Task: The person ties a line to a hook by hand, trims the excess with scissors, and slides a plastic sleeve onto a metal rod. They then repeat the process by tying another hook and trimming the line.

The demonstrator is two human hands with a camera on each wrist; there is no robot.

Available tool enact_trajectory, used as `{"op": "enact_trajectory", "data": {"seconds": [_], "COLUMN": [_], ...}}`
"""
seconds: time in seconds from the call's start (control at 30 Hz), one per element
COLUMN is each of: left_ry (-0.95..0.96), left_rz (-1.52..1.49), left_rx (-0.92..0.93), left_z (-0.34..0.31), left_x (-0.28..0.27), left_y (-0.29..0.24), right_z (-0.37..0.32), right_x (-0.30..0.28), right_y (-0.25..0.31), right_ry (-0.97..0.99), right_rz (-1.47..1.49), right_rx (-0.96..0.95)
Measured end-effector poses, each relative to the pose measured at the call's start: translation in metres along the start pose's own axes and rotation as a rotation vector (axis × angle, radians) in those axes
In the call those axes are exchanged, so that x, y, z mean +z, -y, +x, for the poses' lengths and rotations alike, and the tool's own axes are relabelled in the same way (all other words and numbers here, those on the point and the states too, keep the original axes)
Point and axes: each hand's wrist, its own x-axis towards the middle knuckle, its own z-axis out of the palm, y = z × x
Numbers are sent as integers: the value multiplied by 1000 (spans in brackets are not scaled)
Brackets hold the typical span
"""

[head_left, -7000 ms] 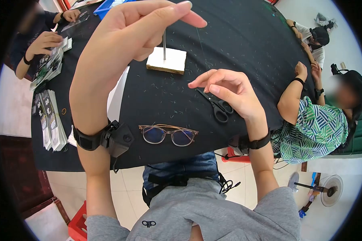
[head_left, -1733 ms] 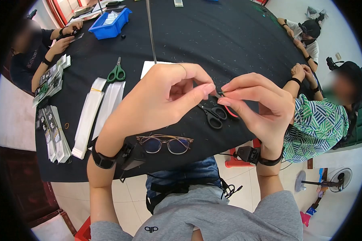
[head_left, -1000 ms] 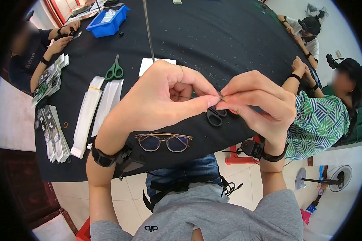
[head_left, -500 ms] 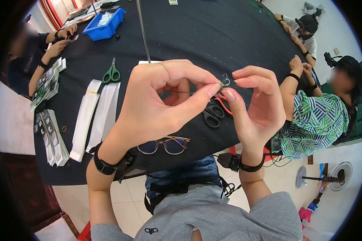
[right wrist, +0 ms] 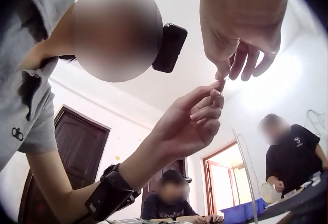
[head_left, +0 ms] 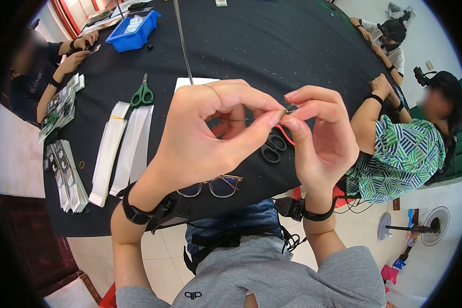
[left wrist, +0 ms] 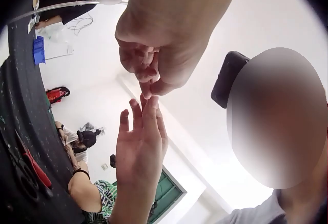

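Note:
In the head view the left hand (head_left: 192,136) pinches a tiny metal hook (head_left: 291,108) with some green on it between thumb and index fingertip. A thin thread crosses that hand. The right hand (head_left: 326,141) has its thumb and bent fingers at the hook's other side, their tips touching it. Seen from the left wrist, the left hand (left wrist: 164,39) is above the right hand (left wrist: 141,155), tips meeting. From the right wrist, the right hand (right wrist: 243,29) comes down to the left hand (right wrist: 192,121); the hook is mostly hidden there.
Below the hands lie black scissors (head_left: 273,149), red-handled pliers (head_left: 286,134) and glasses (head_left: 223,187). A thin rod (head_left: 182,43) rises from a white block (head_left: 197,81). Leftward are green scissors (head_left: 141,94), white strips (head_left: 108,154), printed packets (head_left: 66,177) and a blue bin (head_left: 133,33). Other people sit around.
Since half a second ago, the right fingertips have come in onto the hook, having stood slightly off it. Seven seconds ago the hands were apart, the left one raised near the rod.

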Motion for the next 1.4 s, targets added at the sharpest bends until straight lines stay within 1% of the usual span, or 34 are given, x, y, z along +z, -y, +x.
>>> {"op": "enact_trajectory", "data": {"seconds": [0.03, 0.17, 0.23, 0.27, 0.33, 0.4, 0.47, 0.5, 0.57, 0.7, 0.8, 0.87, 0.9, 0.97, 1.0, 1.07, 1.13, 1.2, 1.23, 1.27, 1.33, 1.37, 1.4], "left_ry": [-7, -23, -25, -26, -26, -25, -4, -4, -1, 6, -6, -6, -7, -7, -8, -16, -7, 7, 8, 15, 20, 24, 32], "left_rz": [-1, 34, 30, 26, 41, 56, 77, 77, 119, 107, 83, 88, 88, 124, 123, 81, 44, -2, -4, 5, 12, 21, 31], "left_rx": [14, 14, 3, -8, 6, 20, 21, 20, 64, 56, 41, 35, 35, -106, -108, -231, -253, -309, -313, -319, -329, -338, -346], "left_z": [0, -1, -1, -1, -2, -1, -1, -1, 0, -1, -1, -1, -1, -1, -1, 0, 2, 3, 4, 4, 5, 5, 6], "left_x": [0, 0, 0, 0, 1, 2, 2, 1, 1, 2, 3, 2, 1, -2, -3, -7, -10, -12, -12, -12, -13, -13, -13], "left_y": [0, 1, 0, 0, 0, 0, -2, -2, -1, 0, 0, 3, 2, 0, 0, 2, 4, 7, 8, 9, 9, 8, 7], "right_z": [-1, 0, 2, 2, 5, 4, 4, 4, 3, 2, 3, 4, 3, 1, -4, -24, -46, -75, -85, -87, -88, -87, -85], "right_x": [1, 0, -3, -2, 0, -2, -2, -2, -1, -1, -4, -6, -7, -11, -14, -21, -35, -40, -43, -47, -54, -53, -52], "right_y": [1, 4, 7, 6, 2, -2, -1, 0, 3, 5, 4, 5, 6, 7, 5, -12, -28, -44, -50, -50, -49, -48, -47], "right_ry": [1, 58, 97, 97, -5, 23, 53, 54, 46, 32, 88, 161, 162, 102, 59, 31, 322, 478, 478, 480, 542, 541, 554], "right_rz": [42, 41, -111, -111, -36, -48, -48, -47, -37, 17, -14, -96, -96, -80, -89, -61, -296, -403, -460, -461, -471, -470, -523], "right_rx": [43, 35, -19, -19, 17, -4, 31, 32, 97, 161, 107, -2, -1, 21, 97, 315, 446, 398, 339, 343, 429, 432, 357]}}
